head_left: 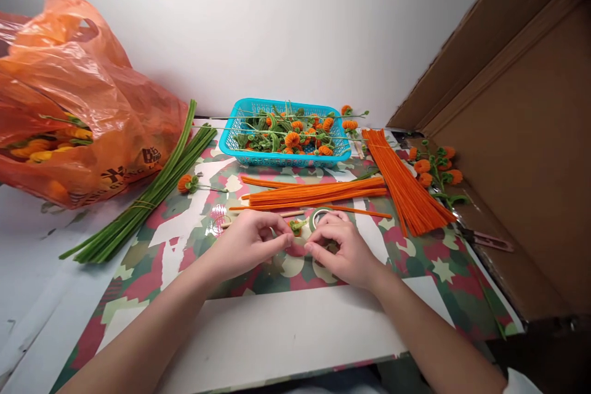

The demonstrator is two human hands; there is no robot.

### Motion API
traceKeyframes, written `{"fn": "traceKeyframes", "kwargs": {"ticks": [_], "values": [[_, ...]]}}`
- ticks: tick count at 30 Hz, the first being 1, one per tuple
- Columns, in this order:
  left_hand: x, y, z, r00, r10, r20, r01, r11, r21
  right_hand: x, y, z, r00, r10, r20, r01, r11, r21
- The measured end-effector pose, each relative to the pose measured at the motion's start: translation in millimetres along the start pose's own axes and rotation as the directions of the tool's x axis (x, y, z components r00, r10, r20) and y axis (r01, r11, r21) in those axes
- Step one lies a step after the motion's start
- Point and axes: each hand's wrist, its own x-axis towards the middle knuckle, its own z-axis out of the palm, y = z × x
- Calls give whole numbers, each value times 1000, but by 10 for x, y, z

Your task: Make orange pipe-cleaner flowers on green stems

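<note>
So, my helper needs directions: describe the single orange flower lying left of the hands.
Find the big orange plastic bag on the left, then the long green bundle beside it. Just right of that bundle, on the patterned covering, lies a small orange flower, its thin stem pointing right. Unlike the flowers clustered in the blue basket, it lies alone.

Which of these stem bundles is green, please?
The left-hand bundle, beside the plastic bag; the middle bundle and the right-hand bundle are both orange.

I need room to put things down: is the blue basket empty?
No, the blue basket holds things: orange flower heads and green leaves lie inside, covering much of its bottom.
</note>
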Motion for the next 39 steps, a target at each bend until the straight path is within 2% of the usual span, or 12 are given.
{"fn": "traceKeyframes", "kwargs": {"ticks": [4, 10, 15, 19, 22, 24, 25, 27, 29, 32, 35, 39], "values": [[22, 30, -16, 996, -56, -75, 49, 995, -91, 2, 0, -13, 1000, 9, -22, -9, 999, 31], [-11, 35, 40, 993, -47, 111, 55, 996, -72, 6, 3, -14, 1000, 2, -22, -2, 1000, 21], [-12, 35, 184, 997, 34, -67, -46, 982, -183, -4, 4, 3, 1000, -5, -29, 4, 1000, -6], [-10, 60, 300, 990, 75, -120, -113, 931, -347, 26, -11, -100, 996, -93, -8, 92, 995, -39], [-19, 50, 361, 989, 55, -137, -110, 894, -435, -5, 28, -358, 966, -124, -228, 103, 989, -102], [-25, 24, 389, 991, 26, -129, -84, 878, -472, -133, 128, -613, 883, -76, -462, -7, 985, -175], [-26, 8, 401, 993, 17, -118, -73, 871, -485, -241, 208, -756, 814, -50, -579, -89, 974, -209], [-24, -22, 424, 996, 9, -90, -52, 867, -496, -531, 426, -1048, 734, -11, -679, -277, 908, -315], [-17, -40, 447, 998, 9, -60, -37, 875, -483, -873, 704, -1319, 759, 40, -649, -431, 778, -457], [-1, -47, 482, 999, 19, -51, -41, 885, -464, -1311, 1125, -1626, 851, 147, -504, -473, 633, -614], [13, -50, 521, 998, 41, -57, -63, 871, -487, -1525, 1412, -1795, 848, 264, -460, -526, 530, -665], [15, -55, 566, 999, 15, -39, -34, 849, -528, -1578, 1538, -1922, 845, 268, -462, -522, 600, -607]]}}
